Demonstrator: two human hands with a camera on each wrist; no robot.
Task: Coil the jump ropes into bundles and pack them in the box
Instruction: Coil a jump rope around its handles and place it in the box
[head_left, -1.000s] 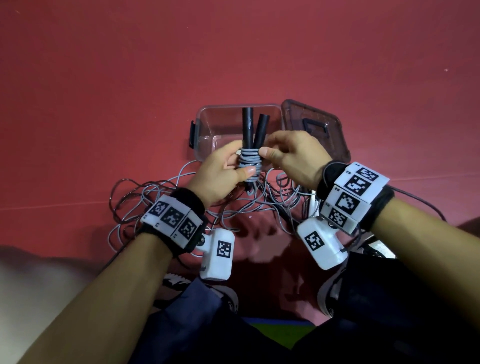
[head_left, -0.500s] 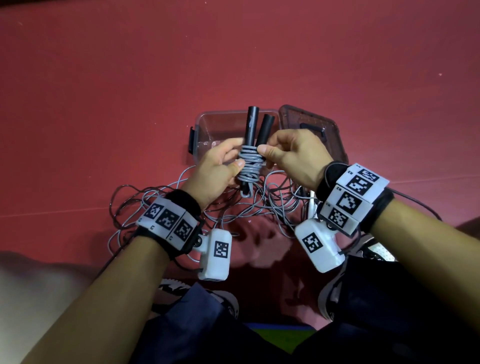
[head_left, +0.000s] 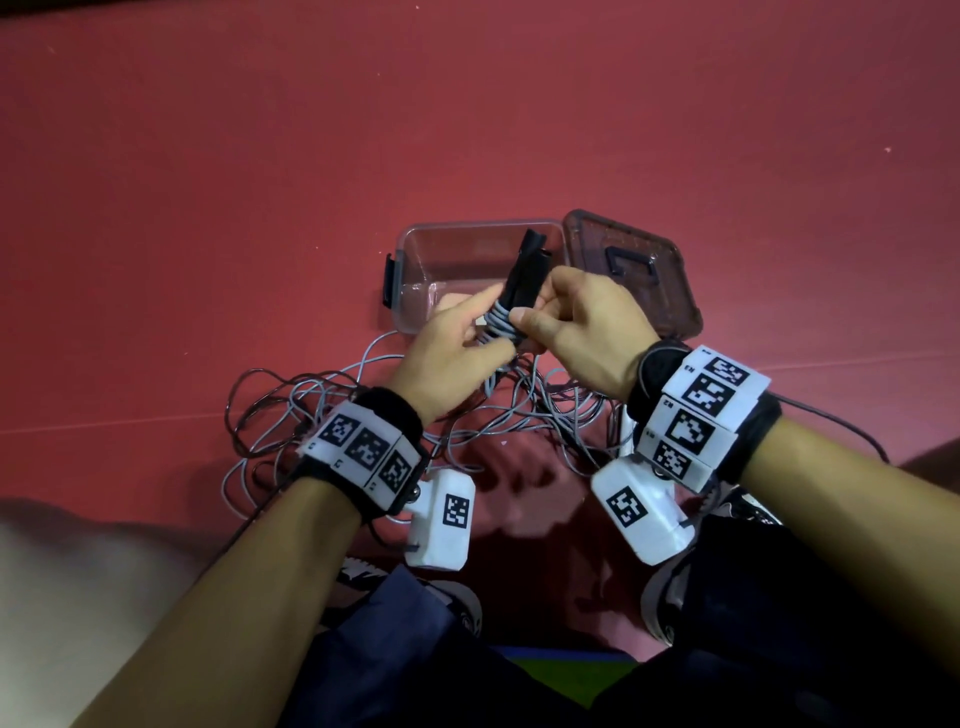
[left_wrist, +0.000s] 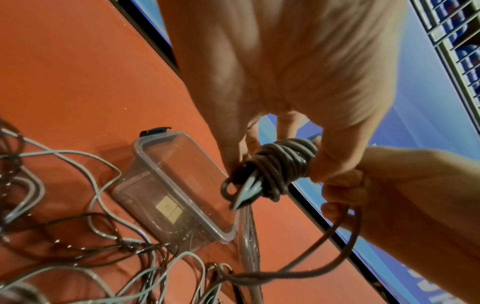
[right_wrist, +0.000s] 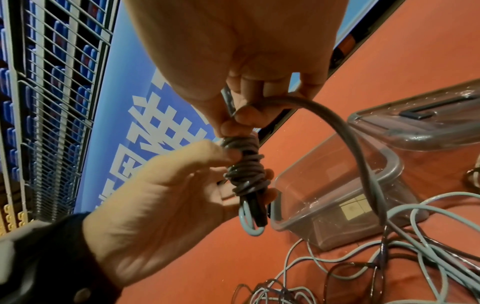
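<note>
At the centre of the head view, just in front of the clear plastic box (head_left: 415, 270), both hands work on one jump rope bundle (head_left: 501, 322): grey cord wound in tight turns around two black handles (head_left: 527, 267) that lean toward the upper right, their tips over the box's open mouth. The left hand (head_left: 449, 358) cradles the bundle from the left side, its fingers curled round the wound section and its thumb pressing against the coils, as the right wrist view shows. The right hand (head_left: 587, 327) pinches the free length of cord (right_wrist: 345, 131) between thumb and forefinger just above the coils; from that pinch the cord arcs out and drops to the red floor (head_left: 260, 156). In the left wrist view the same cord loops under the right hand and trails down into the pile. The box stands on the floor with nothing visible inside but a small pale label on its base, and its tinted lid (head_left: 628, 265) lies touching its right edge, handle side up. Below the hands, in the middle-left of the head view, a loose tangle of ropes (head_left: 322, 410) spreads over the floor, pale grey cords mixed with darker ones, some strands running up against the near wall of the box.
</note>
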